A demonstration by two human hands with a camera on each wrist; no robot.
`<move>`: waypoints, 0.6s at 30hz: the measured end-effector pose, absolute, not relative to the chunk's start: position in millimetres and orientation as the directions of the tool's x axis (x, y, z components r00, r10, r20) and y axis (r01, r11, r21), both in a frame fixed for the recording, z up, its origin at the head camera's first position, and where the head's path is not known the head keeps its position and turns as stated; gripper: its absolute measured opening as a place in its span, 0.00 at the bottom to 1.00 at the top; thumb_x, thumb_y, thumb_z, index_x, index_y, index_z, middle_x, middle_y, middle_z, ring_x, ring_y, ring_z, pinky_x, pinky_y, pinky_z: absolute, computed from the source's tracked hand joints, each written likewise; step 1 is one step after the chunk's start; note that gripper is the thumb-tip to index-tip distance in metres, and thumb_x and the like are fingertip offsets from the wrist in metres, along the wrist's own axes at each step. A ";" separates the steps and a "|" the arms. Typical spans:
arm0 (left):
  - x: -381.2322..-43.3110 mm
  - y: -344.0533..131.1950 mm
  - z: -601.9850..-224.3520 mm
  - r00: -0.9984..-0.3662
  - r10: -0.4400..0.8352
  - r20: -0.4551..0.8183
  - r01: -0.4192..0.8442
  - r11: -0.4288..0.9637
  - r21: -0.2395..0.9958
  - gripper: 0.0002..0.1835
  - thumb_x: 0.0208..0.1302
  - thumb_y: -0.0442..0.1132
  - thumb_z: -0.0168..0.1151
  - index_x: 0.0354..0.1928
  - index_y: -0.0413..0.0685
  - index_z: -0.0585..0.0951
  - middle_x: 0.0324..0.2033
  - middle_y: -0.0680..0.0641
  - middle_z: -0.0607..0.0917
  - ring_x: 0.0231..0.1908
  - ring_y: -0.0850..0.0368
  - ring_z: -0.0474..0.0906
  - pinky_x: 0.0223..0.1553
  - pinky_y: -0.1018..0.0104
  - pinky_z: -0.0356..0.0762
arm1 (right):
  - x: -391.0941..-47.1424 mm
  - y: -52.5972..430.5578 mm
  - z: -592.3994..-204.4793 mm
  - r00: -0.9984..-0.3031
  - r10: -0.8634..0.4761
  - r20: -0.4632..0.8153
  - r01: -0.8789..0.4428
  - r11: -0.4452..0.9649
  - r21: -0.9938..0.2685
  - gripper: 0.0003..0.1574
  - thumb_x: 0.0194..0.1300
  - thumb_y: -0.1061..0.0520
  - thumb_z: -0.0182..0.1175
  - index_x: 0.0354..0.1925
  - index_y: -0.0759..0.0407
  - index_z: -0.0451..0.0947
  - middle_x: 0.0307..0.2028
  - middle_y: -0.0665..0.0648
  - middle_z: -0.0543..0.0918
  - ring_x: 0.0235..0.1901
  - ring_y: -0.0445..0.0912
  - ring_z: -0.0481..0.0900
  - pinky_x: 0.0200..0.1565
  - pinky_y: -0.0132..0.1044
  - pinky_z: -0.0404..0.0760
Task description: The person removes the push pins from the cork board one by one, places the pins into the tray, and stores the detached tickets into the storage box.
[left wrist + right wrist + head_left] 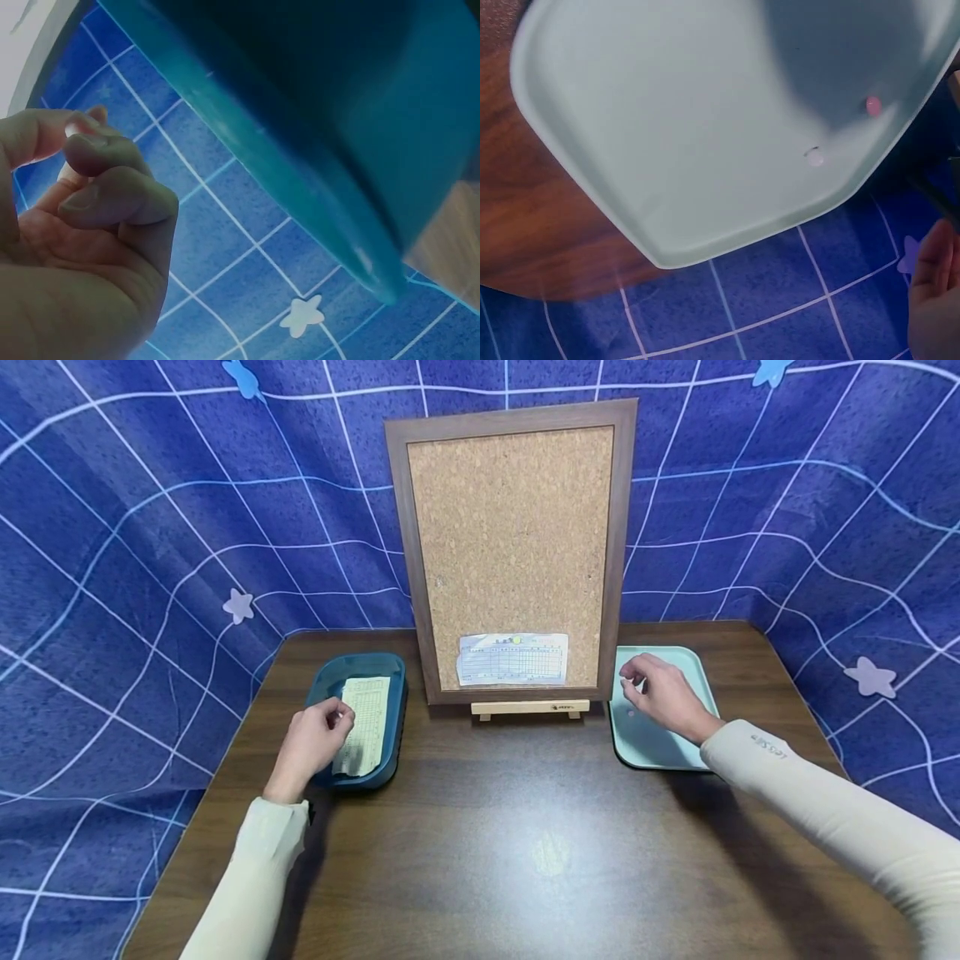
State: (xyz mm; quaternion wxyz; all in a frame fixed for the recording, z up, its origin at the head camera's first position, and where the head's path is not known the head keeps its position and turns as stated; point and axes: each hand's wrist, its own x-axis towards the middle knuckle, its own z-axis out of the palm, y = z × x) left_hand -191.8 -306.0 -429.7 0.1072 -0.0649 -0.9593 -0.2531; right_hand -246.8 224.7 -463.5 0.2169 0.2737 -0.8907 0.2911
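Note:
My left hand (318,735) hovers over the left side of a blue plastic basket (397,727), fingers loosely bent toward the thumb. A printed paper slip (367,727) lies in that basket, beside my fingertips. In the left wrist view, the hand (97,217) shows nothing between its fingers, below the basket's rim (255,150). On the right, my right hand (660,689) is over a pale green tray (693,672), with thumb and index finger apart. A pink pushpin (874,106) and a whitish pushpin (815,157) lie in the tray.
A framed cork board (517,527) leans on a small wooden stand (528,707) between basket and tray. Low on the board hangs a printed slip (513,664) under a yellowish pin (517,641). A blue grid-patterned cloth (322,527) surrounds the brown wooden table (480,827).

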 end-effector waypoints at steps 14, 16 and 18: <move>-200.3 -279.6 -418.1 -0.945 0.100 0.312 0.250 0.834 0.492 0.08 0.65 0.39 0.54 0.30 0.48 0.80 0.20 0.52 0.76 0.20 0.56 0.69 0.23 0.61 0.66 | -245.4 206.6 -448.4 -0.688 -0.379 0.619 -0.676 0.644 -0.358 0.06 0.54 0.67 0.61 0.32 0.58 0.76 0.29 0.52 0.77 0.29 0.46 0.76 0.28 0.38 0.74; -201.5 -276.2 -416.1 -0.941 0.100 0.324 0.260 0.828 0.497 0.08 0.64 0.39 0.54 0.30 0.47 0.80 0.20 0.52 0.75 0.20 0.56 0.69 0.23 0.61 0.66 | -244.7 205.3 -446.8 -0.687 -0.381 0.619 -0.678 0.642 -0.357 0.06 0.54 0.67 0.61 0.32 0.58 0.76 0.29 0.52 0.77 0.28 0.46 0.76 0.28 0.38 0.74; -202.1 -272.8 -413.8 -0.936 0.102 0.336 0.269 0.822 0.501 0.08 0.64 0.38 0.54 0.30 0.48 0.80 0.20 0.52 0.75 0.20 0.56 0.69 0.23 0.61 0.66 | -244.3 204.5 -445.4 -0.683 -0.381 0.623 -0.681 0.642 -0.354 0.06 0.55 0.67 0.61 0.31 0.58 0.75 0.29 0.52 0.76 0.28 0.47 0.76 0.28 0.38 0.73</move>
